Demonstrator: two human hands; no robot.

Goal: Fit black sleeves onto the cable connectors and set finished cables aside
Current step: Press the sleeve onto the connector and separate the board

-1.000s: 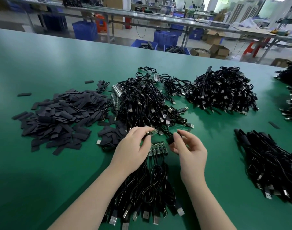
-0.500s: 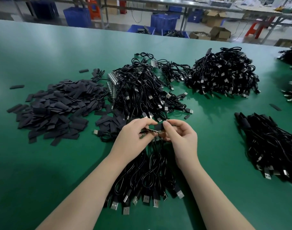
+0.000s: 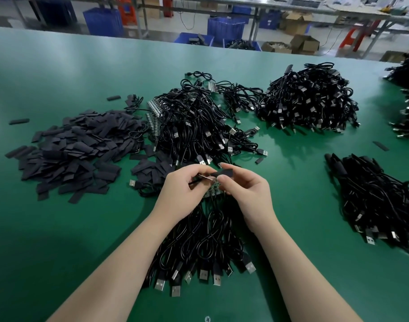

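Right hand (image 3: 247, 189) pinches flat matte black sleeve (image 3: 222, 174) — left hand (image 3: 183, 190) pinches thin cable (image 3: 196, 181).

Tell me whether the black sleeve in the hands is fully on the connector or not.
Not fully on. The right hand pinches the black sleeve, and bare connector end sticks out toward the left hand.

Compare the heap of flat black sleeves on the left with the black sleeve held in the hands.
The heap of flat black sleeves lies loose on the green table; the single black sleeve is lifted and pinched by the right hand. The heaped sleeves are bare; the held one meets the cable end gripped by the left hand. Both are matte black strips.
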